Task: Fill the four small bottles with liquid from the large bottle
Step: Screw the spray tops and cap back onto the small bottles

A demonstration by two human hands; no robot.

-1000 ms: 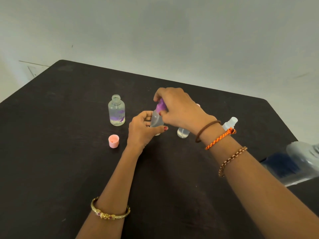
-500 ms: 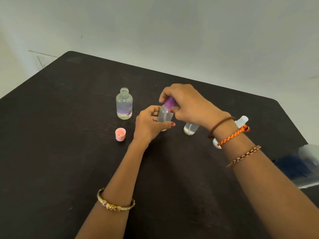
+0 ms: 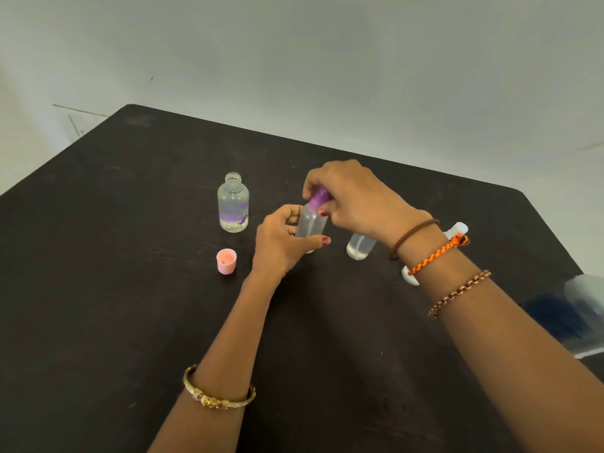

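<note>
Two hands: both on one small bottle point(image 3: 310, 223), mid-table.
L hand point(image 3: 281, 243): fingers curled round bottle body, thumb across front.
R hand point(image 3: 353, 201): fingertips pinch purple cap point(image 3: 318, 197) on top.
Open bottle point(image 3: 233, 207): upright, left of hands, apart.
Pink cap point(image 3: 226, 261): on table point(image 3: 98, 289), near L hand.
Large bottle point(image 3: 581, 308): blurred, far right edge.

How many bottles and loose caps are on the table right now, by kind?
Small bottles: 4 (open printed bottle, held bottle, clear bottle, white-tipped bottle partly hidden behind the right wrist)
Large bottle: 1, blurred at the right edge
Loose pink cap: 1
Total: 6
</note>
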